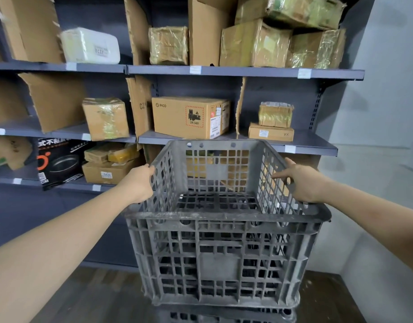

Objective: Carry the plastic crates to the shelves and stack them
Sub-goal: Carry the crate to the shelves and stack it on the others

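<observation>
1. Far left, I see the shelves (224,70) packed with cardboard boxes; a black pan box (58,163) leans on the lower left tier, clear of my path.
2. My left hand (140,183) grips the left rim of the grey crate (220,255), fingers curled over the top edge. That grip reads as closed on the rim.
3. The crate sits in the centre, just in front of the shelving, its top rim level with the middle shelf board. Below its base I make out the rim of another crate (226,317), so I judge it is stacked or about to seat on that one; whether it is fully nested I cannot tell.
4. Behind it, the Pico carton (189,117) rests on the middle shelf, near the crate's far wall.
5. My right hand (301,180) lies on the right rim with fingers spread and mostly straight, the thumb pointing inward. It presses more than it clasps, so I count that grip as open.
6. Risks, as I judge them: with only one side truly held, a lift could tip the crate rightward; a misaligned base could rock on the lower crate; pushing forward could knock the shelf edge.
</observation>
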